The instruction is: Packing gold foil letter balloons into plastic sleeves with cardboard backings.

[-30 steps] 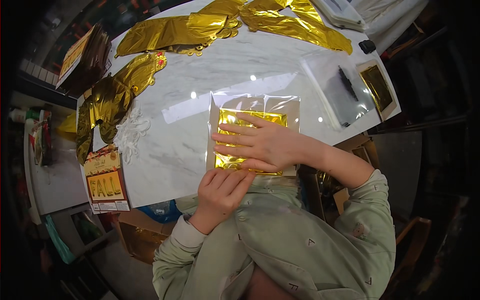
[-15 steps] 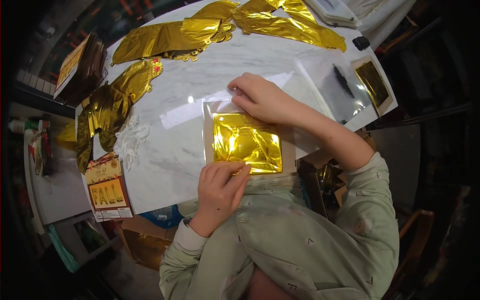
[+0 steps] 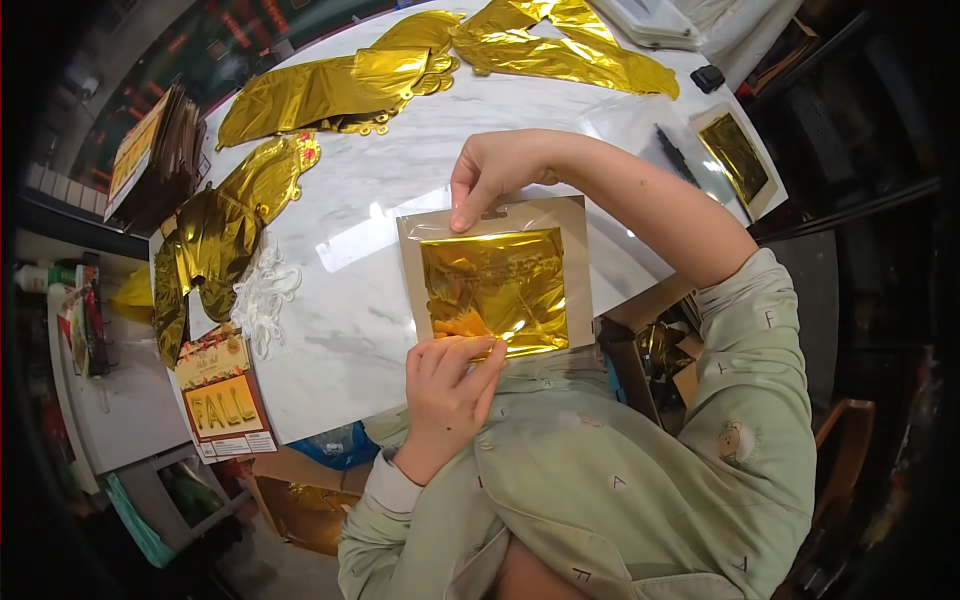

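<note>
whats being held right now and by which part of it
The packet: the right hand pinches its top edge, toward the left corner; the left hand holds its bottom edge.

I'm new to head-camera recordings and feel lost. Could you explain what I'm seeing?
There is no machine: these are a person's bare hands, seen from above by a wide camera worn on the head, so straight edges look bent. The right hand pinches the top edge of a brown card, with a gold foil square over its middle. The left hand is at the lower edge; whether it grips or only touches is hard to tell. On the white table lie larger gold foil shapes, white string and, at the left, stacked cards.
</note>
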The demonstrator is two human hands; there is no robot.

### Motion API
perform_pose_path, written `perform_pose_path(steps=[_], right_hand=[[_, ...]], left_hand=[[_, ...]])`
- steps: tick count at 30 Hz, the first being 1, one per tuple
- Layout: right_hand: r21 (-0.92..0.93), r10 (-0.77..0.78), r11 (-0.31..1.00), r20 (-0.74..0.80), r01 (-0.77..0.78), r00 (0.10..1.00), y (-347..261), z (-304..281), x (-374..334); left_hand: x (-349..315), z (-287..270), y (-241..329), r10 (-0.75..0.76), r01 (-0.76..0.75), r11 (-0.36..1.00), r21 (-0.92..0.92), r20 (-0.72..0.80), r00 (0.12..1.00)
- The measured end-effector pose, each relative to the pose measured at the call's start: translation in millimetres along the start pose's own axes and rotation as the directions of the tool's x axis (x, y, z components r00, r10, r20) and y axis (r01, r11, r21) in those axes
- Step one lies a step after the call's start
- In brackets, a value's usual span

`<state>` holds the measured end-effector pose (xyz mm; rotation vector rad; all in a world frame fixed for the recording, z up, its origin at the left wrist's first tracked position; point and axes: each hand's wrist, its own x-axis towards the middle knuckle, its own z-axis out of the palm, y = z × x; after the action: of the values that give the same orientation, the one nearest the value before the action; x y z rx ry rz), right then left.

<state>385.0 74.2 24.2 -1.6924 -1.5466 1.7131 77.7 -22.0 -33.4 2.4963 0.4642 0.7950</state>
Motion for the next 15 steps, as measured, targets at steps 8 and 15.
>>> perform_pose_path(steps=[8, 15], right_hand=[[0.078, 0.122, 0.99, -0.005, -0.121, 0.993, 25.3, -26.9, -30.7], [0.369, 0.108, 0.926, -0.039, -0.087, 0.993, 27.8, -11.0, -34.2]], left_hand=[[-2.0, 0.9, -1.8, -0.009, 0.009, 1.0, -0.01, -0.002, 1.0], [-0.4, -0.1, -0.8, -0.05, 0.05, 0.998, -0.03, 0.005, 0.999]])
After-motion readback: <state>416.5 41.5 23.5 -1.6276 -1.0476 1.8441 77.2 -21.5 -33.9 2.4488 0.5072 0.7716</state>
